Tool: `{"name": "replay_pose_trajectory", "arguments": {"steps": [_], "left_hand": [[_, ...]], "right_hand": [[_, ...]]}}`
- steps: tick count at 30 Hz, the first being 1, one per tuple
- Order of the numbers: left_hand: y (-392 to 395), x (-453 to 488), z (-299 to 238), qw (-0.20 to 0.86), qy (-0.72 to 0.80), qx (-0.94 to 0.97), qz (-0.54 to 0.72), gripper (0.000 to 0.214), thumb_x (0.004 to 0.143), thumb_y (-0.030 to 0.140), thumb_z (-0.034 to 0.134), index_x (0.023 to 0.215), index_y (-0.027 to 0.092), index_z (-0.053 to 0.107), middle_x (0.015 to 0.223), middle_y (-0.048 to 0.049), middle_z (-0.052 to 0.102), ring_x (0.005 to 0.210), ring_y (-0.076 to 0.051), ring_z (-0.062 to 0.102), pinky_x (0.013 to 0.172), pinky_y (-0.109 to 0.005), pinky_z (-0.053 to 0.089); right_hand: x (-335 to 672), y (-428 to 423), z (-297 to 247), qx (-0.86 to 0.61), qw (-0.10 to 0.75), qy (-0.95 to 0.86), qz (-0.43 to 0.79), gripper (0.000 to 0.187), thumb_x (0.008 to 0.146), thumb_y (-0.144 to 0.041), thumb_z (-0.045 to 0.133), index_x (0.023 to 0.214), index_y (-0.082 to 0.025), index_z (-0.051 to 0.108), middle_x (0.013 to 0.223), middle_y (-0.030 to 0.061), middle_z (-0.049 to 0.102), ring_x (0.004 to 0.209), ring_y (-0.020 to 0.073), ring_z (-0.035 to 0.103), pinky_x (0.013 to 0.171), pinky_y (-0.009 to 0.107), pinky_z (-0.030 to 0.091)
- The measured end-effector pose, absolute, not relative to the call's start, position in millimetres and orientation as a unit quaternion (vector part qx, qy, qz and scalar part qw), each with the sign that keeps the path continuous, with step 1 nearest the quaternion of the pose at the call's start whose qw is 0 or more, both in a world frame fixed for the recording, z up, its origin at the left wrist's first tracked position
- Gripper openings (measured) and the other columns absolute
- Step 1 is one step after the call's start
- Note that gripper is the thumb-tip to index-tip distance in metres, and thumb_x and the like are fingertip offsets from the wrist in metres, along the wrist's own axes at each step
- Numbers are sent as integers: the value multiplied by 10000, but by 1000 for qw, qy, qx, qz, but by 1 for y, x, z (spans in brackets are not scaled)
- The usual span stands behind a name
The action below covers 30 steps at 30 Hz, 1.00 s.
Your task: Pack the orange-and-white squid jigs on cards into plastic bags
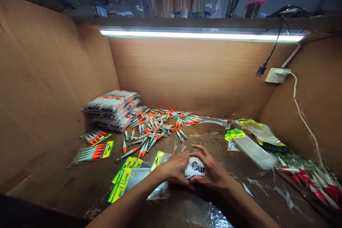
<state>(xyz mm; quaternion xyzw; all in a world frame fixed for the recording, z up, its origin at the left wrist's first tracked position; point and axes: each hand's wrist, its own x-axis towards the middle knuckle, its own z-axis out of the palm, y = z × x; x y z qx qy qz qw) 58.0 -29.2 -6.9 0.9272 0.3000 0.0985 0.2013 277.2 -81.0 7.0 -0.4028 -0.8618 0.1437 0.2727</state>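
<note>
Between my two hands, low over the middle of the table, is a small white packet-like object (194,168) with "Cur" in dark handwriting; the rest of the lettering is hidden. My right hand (211,171) curls around its right side, thumb below and fingers above. At its left edge, my left hand (177,167) grips it with the fingers close together. Under my left forearm lie clear bags with yellow-green "BCT LURE" headers (124,181). Beyond my hands spreads a loose pile of white squid jigs with orange ends (152,128).
Packed bags of jigs (114,108) are stacked at the back left, with a filled header bag (92,152) in front. More clear bags (256,149) and red-and-white lures (307,178) lie at the right. A white cord (304,117) hangs from the outlet (277,75).
</note>
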Motion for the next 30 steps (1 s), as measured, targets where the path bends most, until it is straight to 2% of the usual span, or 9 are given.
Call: {"name": "replay_pose_trajectory", "arguments": {"steps": [6, 9, 12, 17, 20, 22, 25, 27, 30], "left_hand": [[-36, 58, -14, 202, 300, 930, 68, 1170, 653, 551, 770, 1554, 145, 144, 1558, -226, 249, 1456, -431, 173, 1162, -663, 16], [-39, 63, -16, 211, 321, 919, 84, 1160, 654, 531, 762, 1551, 159, 128, 1545, -213, 281, 1440, -399, 244, 1173, -637, 107], [-39, 68, -16, 196, 344, 911, 112, 1107, 648, 527, 769, 1526, 152, 207, 1483, -219, 376, 1378, -389, 353, 1149, -593, 234], [-42, 75, -1, 179, 320, 915, 166, 1032, 626, 515, 807, 1474, 197, 314, 1435, -182, 444, 1343, -377, 393, 1179, -611, 109], [-43, 73, 25, 186, 328, 897, 229, 843, 631, 541, 802, 1340, 230, 468, 1285, -131, 565, 1201, -349, 516, 1167, -628, 96], [-40, 65, 50, 191, 359, 867, 287, 752, 642, 519, 798, 1266, 211, 514, 1183, -107, 603, 1105, -318, 562, 1155, -612, 155], [-31, 45, 87, 275, 382, 798, 377, 777, 675, 589, 773, 1275, 173, 507, 1118, -109, 616, 1005, -280, 588, 1028, -480, 405], [-21, 30, 102, 334, 337, 763, 439, 770, 727, 677, 700, 1278, 175, 510, 1113, -104, 618, 991, -264, 595, 996, -437, 437], [-11, 17, 105, 339, 317, 741, 485, 783, 735, 775, 615, 1208, 154, 567, 1029, -106, 630, 971, -274, 602, 946, -438, 471]], "right_hand": [[271, -94, 12, -449, 210, -863, 94, 933, 712, -338, 751, 1531, -298, 307, 1549, 70, 94, 1407, 207, 324, 1168, 331, 398], [271, -94, 11, -451, 206, -865, 81, 1035, 702, -321, 752, 1579, -295, 204, 1558, 77, 53, 1426, 219, 294, 1185, 338, 384], [271, -91, 8, -441, 231, -865, 61, 1080, 704, -377, 771, 1593, -271, 166, 1558, 89, 48, 1444, 234, 263, 1202, 352, 369], [270, -94, 12, -420, 291, -859, 15, 997, 804, -531, 699, 1589, -239, 157, 1545, 116, 99, 1451, 243, 256, 1203, 377, 372], [273, -102, 20, -406, 375, -833, -8, 977, 849, -577, 635, 1581, -211, 100, 1530, 134, 147, 1473, 259, 203, 1216, 413, 347], [275, -105, 24, -413, 433, -801, -20, 908, 884, -533, 603, 1568, -232, 86, 1516, 121, 196, 1462, 254, 228, 1219, 439, 330], [277, -103, 25, -448, 466, -763, -12, 818, 917, -467, 565, 1557, -237, 110, 1486, 117, 261, 1388, 226, 348, 1197, 434, 358], [276, -99, 22, -472, 457, -754, 3, 785, 930, -454, 546, 1556, -216, 136, 1466, 127, 289, 1327, 208, 413, 1170, 418, 392], [272, -91, 16, -492, 436, -753, 14, 747, 948, -434, 521, 1560, -208, 156, 1445, 125, 316, 1282, 185, 448, 1143, 390, 424]]}}
